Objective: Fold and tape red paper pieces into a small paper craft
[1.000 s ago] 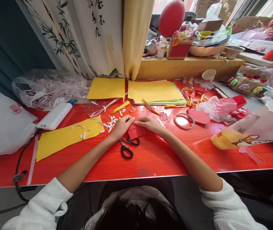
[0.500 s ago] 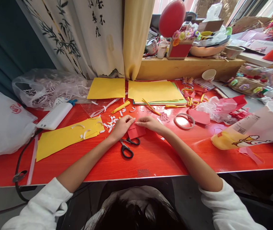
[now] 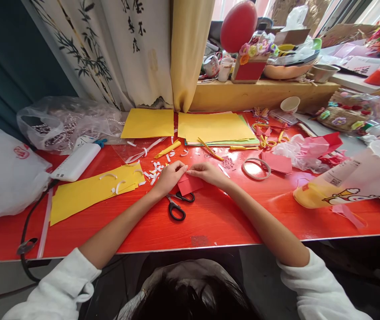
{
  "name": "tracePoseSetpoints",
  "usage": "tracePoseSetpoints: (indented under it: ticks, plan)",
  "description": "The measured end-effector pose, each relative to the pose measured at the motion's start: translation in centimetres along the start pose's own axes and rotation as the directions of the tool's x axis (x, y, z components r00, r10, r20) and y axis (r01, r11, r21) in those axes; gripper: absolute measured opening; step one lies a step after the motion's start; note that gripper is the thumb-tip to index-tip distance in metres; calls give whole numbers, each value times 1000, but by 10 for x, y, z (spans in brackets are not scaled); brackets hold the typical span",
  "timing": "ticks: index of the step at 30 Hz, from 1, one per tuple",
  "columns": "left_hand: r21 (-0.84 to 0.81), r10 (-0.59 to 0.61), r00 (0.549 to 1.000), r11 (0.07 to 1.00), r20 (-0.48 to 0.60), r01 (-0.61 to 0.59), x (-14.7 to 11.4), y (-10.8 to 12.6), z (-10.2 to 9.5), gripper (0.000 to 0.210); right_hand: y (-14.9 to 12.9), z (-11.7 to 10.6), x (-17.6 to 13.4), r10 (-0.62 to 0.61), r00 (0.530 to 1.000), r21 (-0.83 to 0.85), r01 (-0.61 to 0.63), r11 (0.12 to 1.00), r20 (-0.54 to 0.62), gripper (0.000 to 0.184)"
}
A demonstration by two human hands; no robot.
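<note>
A small folded piece of red paper is pinched between both hands at the middle of the table. My left hand grips its upper left side with thumb and fingers together. My right hand pinches its upper edge, the fingertips of both hands nearly meeting. The pinched edge itself is mostly hidden by the fingers. Just below the paper lie black-handled scissors, their blades partly covered by my left hand. White paper scraps are scattered to the left of my left hand.
Yellow sheets lie on the left, with more yellow paper stacks at the back. A tape roll, red paper pieces and a drink cup stand to the right. Plastic bags crowd the left edge.
Both hands keep pinching the red paper in nearly the same place. The paper's lower part has tilted slightly, and a white strip beside my right hand shows more.
</note>
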State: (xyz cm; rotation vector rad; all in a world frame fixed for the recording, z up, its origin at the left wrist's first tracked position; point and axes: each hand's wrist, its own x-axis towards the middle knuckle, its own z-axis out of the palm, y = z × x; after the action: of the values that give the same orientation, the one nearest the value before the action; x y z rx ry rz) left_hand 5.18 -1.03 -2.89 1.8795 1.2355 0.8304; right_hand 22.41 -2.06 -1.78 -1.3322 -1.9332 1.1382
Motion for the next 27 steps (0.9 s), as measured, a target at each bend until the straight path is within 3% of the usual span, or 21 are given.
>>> tracePoseSetpoints:
  ticks: [4,11,19,27]
  plan:
    - [-24,25,1000,999,17,-25,0,-1,0,31,0,1,1,-16,1000,-12,16,1000,-2,45]
    - [-50,15,999,999,28,-13,0,0,-1,32,4,-13,-1,-68,972,112,43,993,225,38]
    - [-6,16,998,1000,53,-16,0,-1,-1,27,11,-10,3,-43,987,95,29,995,152,37]
    - [-21,-6,1000,1000,8,7,-1,3,-1,24,6,-11,1,-9,991,56,1,998,135,41]
